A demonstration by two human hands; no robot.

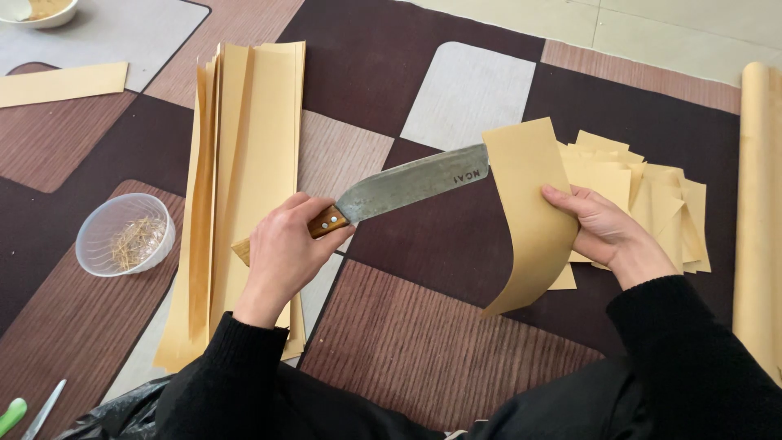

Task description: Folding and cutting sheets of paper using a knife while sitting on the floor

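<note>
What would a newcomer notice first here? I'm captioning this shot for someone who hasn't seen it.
Probably the big knife at centre, gripped by the left hand, its tip meeting a curled tan paper strip held by the right hand. Next, the stack of long tan sheets lying left on the patterned mat.

Tan paper strips (244, 163), brown-and-grey patchwork rug (423, 342), black sleeves (244, 367)

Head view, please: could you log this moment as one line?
left hand: grips knife | right hand: holds paper sheet | blade tip at sheet edge | cut pile behind | long strips left
</note>
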